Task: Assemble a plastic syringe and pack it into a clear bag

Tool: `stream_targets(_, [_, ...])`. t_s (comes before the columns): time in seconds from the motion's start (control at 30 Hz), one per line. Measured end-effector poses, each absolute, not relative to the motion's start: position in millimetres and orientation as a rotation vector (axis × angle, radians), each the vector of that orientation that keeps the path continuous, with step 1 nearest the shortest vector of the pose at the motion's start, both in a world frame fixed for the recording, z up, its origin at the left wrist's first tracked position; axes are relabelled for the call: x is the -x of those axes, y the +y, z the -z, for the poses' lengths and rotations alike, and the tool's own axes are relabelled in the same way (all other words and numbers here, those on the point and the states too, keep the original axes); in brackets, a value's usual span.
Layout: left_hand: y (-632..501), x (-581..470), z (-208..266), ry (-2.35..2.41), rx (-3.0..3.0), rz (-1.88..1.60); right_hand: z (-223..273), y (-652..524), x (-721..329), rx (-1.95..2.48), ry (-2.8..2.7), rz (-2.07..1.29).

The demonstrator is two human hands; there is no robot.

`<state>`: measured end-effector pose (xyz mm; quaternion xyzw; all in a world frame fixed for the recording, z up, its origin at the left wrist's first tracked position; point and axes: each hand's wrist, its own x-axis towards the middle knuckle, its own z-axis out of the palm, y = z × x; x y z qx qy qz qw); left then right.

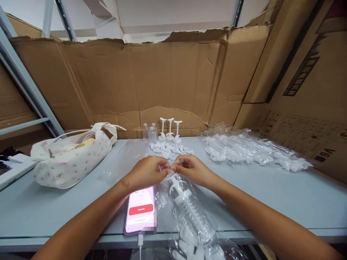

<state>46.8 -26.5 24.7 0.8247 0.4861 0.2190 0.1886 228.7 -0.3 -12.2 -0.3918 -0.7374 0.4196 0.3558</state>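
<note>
My left hand (pixel 149 170) and my right hand (pixel 193 169) meet above the table, thumbs and fingertips pinched on the top end of a clear plastic bag (pixel 200 206). Inside the bag lies a clear ribbed bottle (pixel 193 216) with a white collar and a white handled piece at its top. Loose white plastic pieces (pixel 187 236) show at the near end, by the table edge; whether they are inside this bag is unclear. Just beyond my fingers is a pile of small white plastic parts (pixel 170 148).
A lit phone (pixel 141 213) with a cable lies left of the bag. Small clear bottles (pixel 152 134) and three white T-topped pieces (pixel 170 130) stand behind. Filled plastic bags (pixel 252 148) lie right, a floral cloth bag (pixel 73 162) left. Cardboard (pixel 173 79) walls the back.
</note>
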Motion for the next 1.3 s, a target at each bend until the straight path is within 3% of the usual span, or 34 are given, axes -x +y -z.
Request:
stream_targets(0.5, [-18, -33, -27, 1.250, -2.050, -0.721, 2, -1, -238, 0.981, -1.792, -0.975])
stream_targets(1.17, [-19, -35, -33, 1.121, -1.914, -1.229, -16, 12, -262, 0.821, -1.658, -0.890])
stream_targets(1.3, [-20, -37, -22, 1.046, -1.826, -1.205, -14, 13, -264, 0.815, -1.644, -0.911])
